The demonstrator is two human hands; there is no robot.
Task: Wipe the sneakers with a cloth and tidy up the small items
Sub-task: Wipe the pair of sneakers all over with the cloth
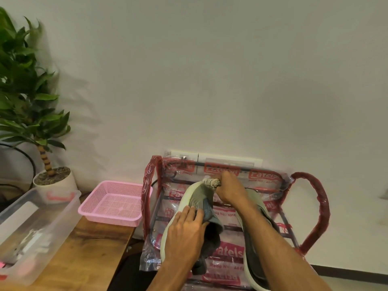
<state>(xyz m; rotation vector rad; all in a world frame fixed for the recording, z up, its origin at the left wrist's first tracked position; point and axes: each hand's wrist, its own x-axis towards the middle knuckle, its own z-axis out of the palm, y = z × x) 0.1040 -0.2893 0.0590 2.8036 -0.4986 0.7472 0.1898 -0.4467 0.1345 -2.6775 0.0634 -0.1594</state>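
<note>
**Cloth on the toe, both hands on one sneaker**

The right hand (230, 191) is closed tight round a bunched, pale striped cloth (212, 182) and presses it onto the toe of the grey-green sneaker (195, 198). The left hand (184, 234) steadies the shoe further back. Its fingers lie over the upper and the thumb is tucked in at the opening, so the hand holds the shoe. The sneaker points away from the person, toe toward the wall, with its pale sole edge showing on the left.

A second sneaker (255, 250) lies just beside it on the right. The right forearm crosses over it and hides much of it, and its heel is cut off at the bottom edge. Most of the cloth is buried in the fist. There's motion blur here, so the fingertips are hard to make out.

Both shoes rest on a clear plastic bag (228, 255) with red print, and a red handle (315, 206) loops out to the right. To the left is a wooden table (84, 259) carrying a pink basket (113, 202) and a clear box (31, 223) whose contents are blurred. A potted plant (25, 91) stands at the far left. Behind everything is a plain white wall (210, 70), with a white switch plate (216, 159) low down behind the bag.
</note>
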